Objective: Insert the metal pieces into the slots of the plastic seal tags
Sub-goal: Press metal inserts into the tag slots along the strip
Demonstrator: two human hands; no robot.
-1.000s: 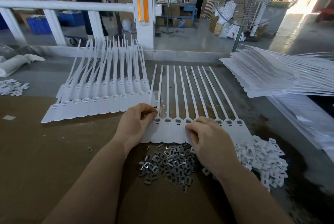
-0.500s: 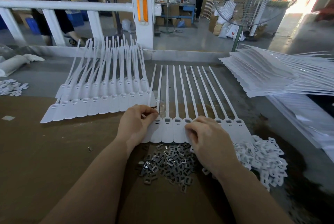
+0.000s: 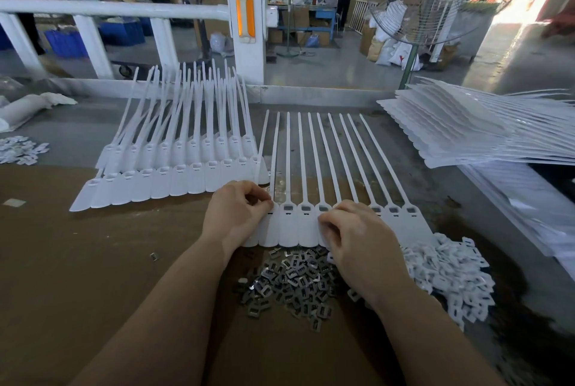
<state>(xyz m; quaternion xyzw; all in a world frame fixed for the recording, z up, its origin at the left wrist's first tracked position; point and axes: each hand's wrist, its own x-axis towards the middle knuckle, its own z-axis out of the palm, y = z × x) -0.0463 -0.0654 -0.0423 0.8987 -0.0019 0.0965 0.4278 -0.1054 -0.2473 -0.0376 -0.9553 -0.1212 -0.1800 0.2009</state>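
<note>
At frame centre, left hand (image 3: 238,214) and right hand (image 3: 354,231) curled over seal tags (image 3: 298,225), seating metal pieces (image 3: 289,284); contents of either hand hidden; next, probably another piece.

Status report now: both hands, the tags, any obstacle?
Left hand pinching leftmost tag head. Right hand curled on tag row. Metal pieces heaped below. Nothing blocking.
</note>
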